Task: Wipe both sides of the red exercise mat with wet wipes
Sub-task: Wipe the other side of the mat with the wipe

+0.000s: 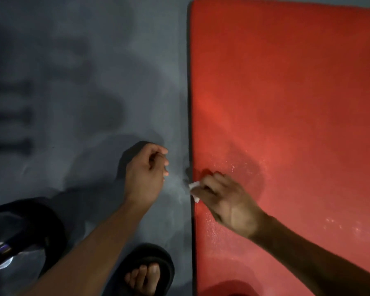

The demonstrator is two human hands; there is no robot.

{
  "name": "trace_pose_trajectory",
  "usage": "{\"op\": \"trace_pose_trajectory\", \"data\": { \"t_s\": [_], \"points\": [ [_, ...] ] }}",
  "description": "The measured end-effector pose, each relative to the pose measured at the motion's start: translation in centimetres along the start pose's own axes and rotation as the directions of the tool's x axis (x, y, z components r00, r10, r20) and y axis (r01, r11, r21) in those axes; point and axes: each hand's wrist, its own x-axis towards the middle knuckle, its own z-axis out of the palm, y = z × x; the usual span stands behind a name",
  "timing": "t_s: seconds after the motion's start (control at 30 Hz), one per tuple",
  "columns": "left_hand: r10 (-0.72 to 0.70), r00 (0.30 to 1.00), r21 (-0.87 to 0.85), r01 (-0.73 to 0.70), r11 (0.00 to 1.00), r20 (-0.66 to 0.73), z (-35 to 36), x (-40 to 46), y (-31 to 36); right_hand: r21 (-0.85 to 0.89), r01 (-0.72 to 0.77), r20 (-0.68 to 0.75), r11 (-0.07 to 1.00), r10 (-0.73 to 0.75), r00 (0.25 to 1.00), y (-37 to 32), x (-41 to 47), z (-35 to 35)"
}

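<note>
Wiping the red mat (286, 92) at its left edge.
Right hand (226, 201) fingers clamp a white wet wipe (194, 185); left hand (146, 174) fingers curl, holding nothing.

Flat red foam exercise mat (286, 103): cut off by the frame at 3 and 6 o'clock. Crumpled white wet wipe (194, 185): largely hidden beneath the right hand (226, 201), only its edge showing at 9 o'clock of the fingers. Black slide sandal (156, 259): cropped at 6 o'clock. Shiny object (2, 255) at 8 o'clock: blurred, unidentifiable.
</note>
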Motion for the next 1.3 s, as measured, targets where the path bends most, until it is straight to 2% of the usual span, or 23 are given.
{"op": "trace_pose_trajectory", "data": {
  "t_s": [0.07,0.13,0.17,0.23,0.3,0.43,0.5,0.57,0.63,0.7,0.73,0.8,0.9,0.97,1.03,1.1,1.13,1.23,1.3],
  "points": [
    [0.016,1.000,0.008,-0.016,1.000,-0.001,0.4,-0.1,0.0,-0.076,0.069,-0.015,0.995,-0.071,0.997,1.5,1.7,0.0],
    [0.047,0.999,0.013,-0.046,0.999,-0.014,0.8,-0.3,-0.1,-0.152,0.085,-0.091,0.985,-0.100,0.991,4.3,6.3,-0.4],
    [0.063,0.998,0.018,-0.063,0.998,-0.023,0.9,-0.4,-0.1,-0.183,0.050,-0.151,0.982,-0.078,0.985,6.0,9.0,-0.9],
    [0.077,0.996,0.032,-0.076,0.997,-0.032,1.0,-0.2,0.1,-0.162,-0.114,-0.227,0.980,0.076,0.971,9.0,13.3,-2.2],
    [0.066,0.998,0.040,-0.065,0.997,-0.025,1.1,0.2,0.5,-0.148,-0.166,-0.222,0.975,0.131,0.966,9.3,13.8,-2.6],
    [0.056,0.997,0.001,-0.056,0.998,-0.046,1.5,1.1,1.5,-0.112,0.096,-0.010,0.989,-0.097,0.995,5.1,6.2,-1.3],
    [0.072,0.995,-0.007,-0.073,0.997,-0.073,1.9,1.4,1.7,-0.105,0.199,0.022,0.974,-0.198,0.980,4.5,4.9,-1.2],
    [0.073,0.993,0.003,-0.073,0.997,-0.097,2.3,1.4,1.6,-0.161,0.214,-0.008,0.963,-0.218,0.976,5.9,7.9,-1.6],
    [0.091,0.990,0.037,-0.088,0.995,-0.104,2.5,1.2,1.7,-0.254,0.114,-0.123,0.961,-0.149,0.981,8.6,12.7,-2.1],
    [0.119,0.988,0.077,-0.112,0.991,-0.100,2.5,1.1,1.7,-0.263,-0.083,-0.214,0.961,0.026,0.977,11.1,16.3,-3.6],
    [0.126,0.987,0.086,-0.118,0.989,-0.100,2.5,1.3,1.8,-0.258,-0.128,-0.225,0.957,0.069,0.972,11.5,16.7,-4.1],
    [0.127,0.984,0.101,-0.115,0.988,-0.127,2.7,1.9,2.0,-0.232,-0.042,-0.202,0.972,-0.005,0.979,10.6,14.8,-3.7],
    [0.151,0.974,0.129,-0.131,0.983,-0.166,3.8,2.6,2.9,-0.106,0.165,-0.061,0.981,-0.172,0.983,7.2,9.2,-2.8],
    [0.161,0.972,0.111,-0.143,0.983,-0.169,4.5,2.7,3.4,-0.086,0.198,-0.027,0.976,-0.201,0.979,7.2,8.5,-2.7],
    [0.169,0.971,0.120,-0.150,0.981,-0.169,5.0,2.6,3.6,-0.103,0.105,-0.128,0.989,-0.118,0.985,8.2,9.7,-2.3],
    [0.173,0.969,0.155,-0.146,0.977,-0.178,4.9,2.8,3.5,-0.053,-0.098,-0.273,0.994,0.080,0.959,7.3,9.9,-1.4],
    [0.175,0.967,0.185,-0.140,0.973,-0.186,4.9,3.0,3.6,-0.005,-0.157,-0.300,0.988,0.148,0.942,5.9,8.9,-0.6],
    [0.229,0.959,0.256,-0.182,0.949,-0.167,5.5,4.0,4.0,0.139,-0.154,-0.234,0.978,0.184,0.955,1.8,4.1,0.5],
    [0.315,0.939,0.323,-0.258,0.910,-0.139,6.2,4.1,4.5,0.229,-0.193,-0.214,0.954,0.243,0.946,1.9,1.7,0.2]
  ]
}}
